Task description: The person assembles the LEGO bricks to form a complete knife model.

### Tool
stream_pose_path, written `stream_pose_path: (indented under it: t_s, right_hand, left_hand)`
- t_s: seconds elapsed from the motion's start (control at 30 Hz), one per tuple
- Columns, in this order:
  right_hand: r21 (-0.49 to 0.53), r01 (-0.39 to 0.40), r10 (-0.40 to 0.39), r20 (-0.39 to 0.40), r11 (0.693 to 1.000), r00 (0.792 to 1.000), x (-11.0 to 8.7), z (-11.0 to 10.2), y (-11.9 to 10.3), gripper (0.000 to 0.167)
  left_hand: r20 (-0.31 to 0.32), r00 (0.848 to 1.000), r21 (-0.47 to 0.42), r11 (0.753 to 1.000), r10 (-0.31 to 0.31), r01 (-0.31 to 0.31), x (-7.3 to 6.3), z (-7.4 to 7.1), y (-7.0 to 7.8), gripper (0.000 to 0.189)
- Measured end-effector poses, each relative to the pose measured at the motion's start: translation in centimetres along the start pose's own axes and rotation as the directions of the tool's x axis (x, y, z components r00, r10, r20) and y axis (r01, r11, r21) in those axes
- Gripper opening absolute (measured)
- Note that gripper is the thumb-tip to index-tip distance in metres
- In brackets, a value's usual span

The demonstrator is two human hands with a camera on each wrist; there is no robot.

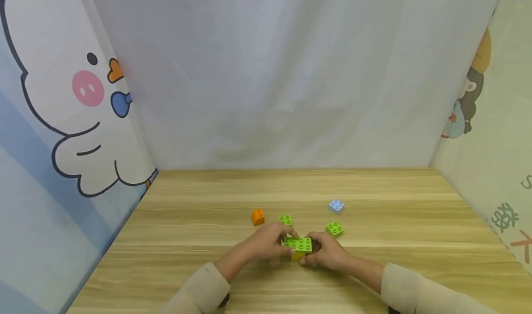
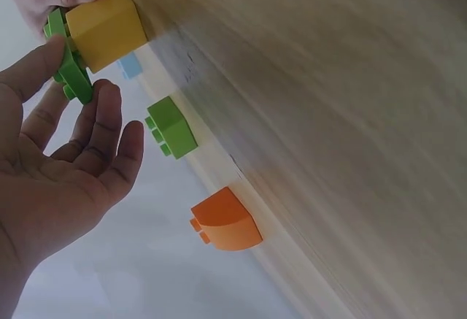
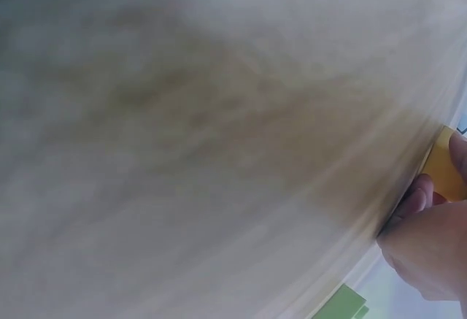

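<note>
The left hand point(image 1: 270, 241) pinched a bright green, oblong plastic piece point(image 1: 298, 244) with two rows of studs, its thumb at the near edge and a fingertip at the far edge, while the other fingers were loosely bent. The right hand point(image 1: 330, 251) was curled round a yellow plastic block point(image 1: 297, 256), thumb at the front. The green piece sat over the yellow block, stud side up, between the two hands and above the near part of the pale, wood-grained table point(image 1: 187, 221). In the left wrist view the green piece reached past one side of the yellow block; whether the two were fully pressed together could not be told.

Just beyond the left hand lay a small green studded block point(image 1: 285, 220), its near part hidden by the fingers. An orange block with a rounded side point(image 1: 257, 217) stood to the left of it. Just beyond the right hand was a square green four-stud block point(image 1: 334, 229), and a light blue four-stud block point(image 1: 335, 206) lay farther back. Beige sleeves point(image 1: 203, 286) covered the forearms. A whitish cloth point(image 1: 270, 74) hung behind the table, with a cartoon-printed panel point(image 1: 87, 37) at the left.
</note>
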State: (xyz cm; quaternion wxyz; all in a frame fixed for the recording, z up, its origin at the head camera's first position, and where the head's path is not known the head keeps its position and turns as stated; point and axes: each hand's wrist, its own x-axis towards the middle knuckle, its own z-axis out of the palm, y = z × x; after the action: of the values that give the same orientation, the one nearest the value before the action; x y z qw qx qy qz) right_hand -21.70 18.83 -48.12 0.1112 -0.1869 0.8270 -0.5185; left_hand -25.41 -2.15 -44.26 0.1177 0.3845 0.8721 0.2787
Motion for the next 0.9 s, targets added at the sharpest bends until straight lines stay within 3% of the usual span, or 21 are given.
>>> stream_pose_path:
  t_s: [0.33, 0.9]
  right_hand:
    - [0.030, -0.002, 0.001, 0.006, 1.000, 1.000, 0.04, 0.10, 0.14, 0.036]
    - [0.004, 0.005, -0.005, 0.010, 1.000, 1.000, 0.06, -0.01, 0.03, 0.033]
  left_hand:
    - [-0.019, 0.998, 0.015, 0.999, 0.051, -0.051, 0.23, 0.08, -0.01, 0.029]
    - [-0.009, 1.000, -0.022, 1.000, -0.005, 0.005, 0.30, 0.26, -0.12, 0.030]
